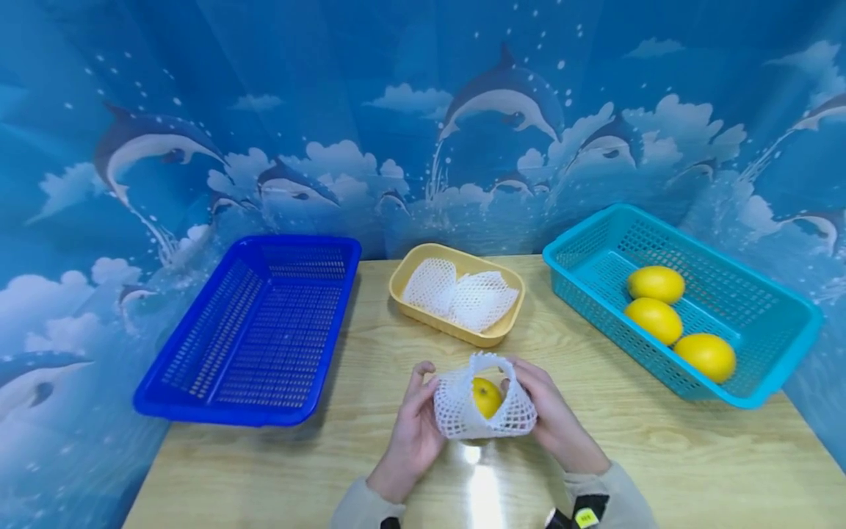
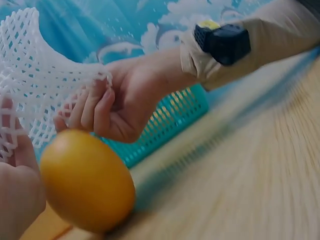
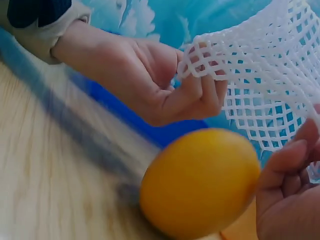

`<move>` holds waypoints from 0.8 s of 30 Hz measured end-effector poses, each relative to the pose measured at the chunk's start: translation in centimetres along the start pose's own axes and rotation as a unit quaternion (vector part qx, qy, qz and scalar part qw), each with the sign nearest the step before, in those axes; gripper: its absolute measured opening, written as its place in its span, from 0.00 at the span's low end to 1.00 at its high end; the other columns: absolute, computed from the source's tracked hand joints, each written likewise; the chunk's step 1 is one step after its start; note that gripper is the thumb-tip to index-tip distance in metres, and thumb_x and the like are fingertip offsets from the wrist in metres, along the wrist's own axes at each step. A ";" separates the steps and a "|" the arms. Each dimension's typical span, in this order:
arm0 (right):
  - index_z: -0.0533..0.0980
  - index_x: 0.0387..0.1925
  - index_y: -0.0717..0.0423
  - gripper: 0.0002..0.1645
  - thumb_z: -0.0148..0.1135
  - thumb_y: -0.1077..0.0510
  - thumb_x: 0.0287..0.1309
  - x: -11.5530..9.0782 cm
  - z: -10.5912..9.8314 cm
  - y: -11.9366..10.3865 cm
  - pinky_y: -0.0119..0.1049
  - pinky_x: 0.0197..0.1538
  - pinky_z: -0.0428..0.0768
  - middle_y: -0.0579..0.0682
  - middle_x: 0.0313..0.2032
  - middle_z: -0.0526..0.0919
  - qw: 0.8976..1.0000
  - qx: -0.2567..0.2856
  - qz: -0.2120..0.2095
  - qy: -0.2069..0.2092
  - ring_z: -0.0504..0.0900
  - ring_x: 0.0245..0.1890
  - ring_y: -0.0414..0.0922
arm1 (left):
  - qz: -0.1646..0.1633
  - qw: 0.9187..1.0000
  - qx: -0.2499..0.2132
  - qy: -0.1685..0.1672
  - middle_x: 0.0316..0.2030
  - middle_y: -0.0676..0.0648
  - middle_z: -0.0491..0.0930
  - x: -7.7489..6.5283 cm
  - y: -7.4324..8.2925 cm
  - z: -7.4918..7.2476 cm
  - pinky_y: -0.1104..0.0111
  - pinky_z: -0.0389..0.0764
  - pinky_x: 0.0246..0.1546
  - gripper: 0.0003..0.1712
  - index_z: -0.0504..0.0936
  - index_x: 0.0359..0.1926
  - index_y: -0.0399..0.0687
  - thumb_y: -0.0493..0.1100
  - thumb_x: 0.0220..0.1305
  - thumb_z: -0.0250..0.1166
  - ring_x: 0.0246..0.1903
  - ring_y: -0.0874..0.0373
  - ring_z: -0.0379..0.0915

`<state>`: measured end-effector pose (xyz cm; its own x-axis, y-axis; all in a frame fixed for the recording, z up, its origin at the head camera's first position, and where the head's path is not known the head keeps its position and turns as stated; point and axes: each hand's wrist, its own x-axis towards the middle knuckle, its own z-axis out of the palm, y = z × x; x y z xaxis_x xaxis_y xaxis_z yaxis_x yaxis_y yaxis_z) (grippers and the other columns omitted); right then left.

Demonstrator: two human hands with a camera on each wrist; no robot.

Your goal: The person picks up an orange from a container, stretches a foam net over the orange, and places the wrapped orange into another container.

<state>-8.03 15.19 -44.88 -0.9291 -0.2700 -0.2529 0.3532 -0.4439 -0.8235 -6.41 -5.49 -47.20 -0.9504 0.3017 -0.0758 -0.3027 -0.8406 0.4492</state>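
Observation:
In front of me both hands hold a white foam fruit net point(image 1: 456, 411) by its two sides, spreading its mouth wide. My left hand point(image 1: 416, 422) grips the left side, and my right hand point(image 1: 555, 415) grips the right. A yellow oval fruit point(image 1: 487, 397) shows through the opening. From the left wrist view, the fruit point(image 2: 87, 180) rests on the table below the net point(image 2: 45, 70), with the right hand's fingers curled at the net's edge. In the right wrist view, the left hand point(image 3: 145, 75) pinches the net's other edge above the fruit point(image 3: 200, 185).
A small yellow tray point(image 1: 396, 294) behind my hands contains white foam nets point(image 1: 482, 297). On the left stands a dark blue basket point(image 1: 244, 415). A teal basket point(image 1: 575, 294) on the right holds several yellow fruits point(image 1: 706, 358). Behind the wooden table point(image 1: 370, 367) hangs a dolphin-print curtain point(image 1: 396, 88).

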 end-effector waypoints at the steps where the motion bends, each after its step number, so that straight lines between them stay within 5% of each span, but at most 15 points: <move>1: 0.81 0.42 0.50 0.12 0.50 0.57 0.73 0.3 -0.1 0.3 0.27 0.44 0.78 0.46 0.38 0.80 1.000 -0.013 0.000 0.022 0.77 0.38 0.37 | 0.002 1.000 0.013 0.009 0.37 0.51 0.80 0.1 -0.1 -0.3 0.72 0.79 0.43 0.08 0.68 0.46 0.55 0.35 0.74 0.50 0.39 0.60 0.78; 4: 0.80 0.44 0.54 0.12 0.50 0.58 0.71 1.1 -0.5 1.0 0.31 0.51 0.77 0.47 0.43 0.81 0.996 -0.049 0.006 0.070 0.76 0.46 0.41 | 0.007 0.998 0.054 0.043 0.38 0.51 0.79 0.4 -0.4 -1.1 0.70 0.78 0.45 0.09 0.68 0.44 0.54 0.34 0.73 0.50 0.41 0.59 0.77; 11: 0.76 0.49 0.66 0.16 0.48 0.59 0.72 2.7 -1.6 2.8 0.31 0.45 0.78 0.49 0.38 0.81 0.984 -0.134 0.020 0.116 0.78 0.39 0.41 | 0.002 0.986 0.132 0.101 0.42 0.46 0.76 1.3 -1.0 -2.7 0.68 0.79 0.48 0.07 0.69 0.47 0.47 0.36 0.71 0.56 0.44 0.57 0.76; 20: 0.73 0.49 0.70 0.15 0.44 0.66 0.69 2.9 -1.6 3.7 0.28 0.32 0.75 0.50 0.30 0.79 0.963 -0.236 -0.010 0.131 0.75 0.27 0.39 | 0.014 0.956 0.255 0.141 0.44 0.44 0.76 1.8 -1.7 -3.2 0.67 0.78 0.47 0.16 0.69 0.52 0.38 0.40 0.70 0.60 0.44 0.56 0.75; 24: 0.74 0.48 0.70 0.13 0.46 0.66 0.70 3.0 -1.7 3.9 0.29 0.36 0.74 0.49 0.30 0.79 0.954 -0.262 -0.036 0.139 0.75 0.29 0.40 | 0.016 0.931 0.334 0.143 0.46 0.42 0.79 1.7 -1.9 -3.2 0.66 0.79 0.45 0.14 0.70 0.52 0.38 0.41 0.71 0.58 0.42 0.56 0.78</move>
<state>-9.60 14.13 -49.67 -0.9682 0.0138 -0.2500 0.2504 0.0548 -0.9666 -7.70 -4.84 -51.00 -0.9675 0.0682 -0.2434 -0.2517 -0.3503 0.9022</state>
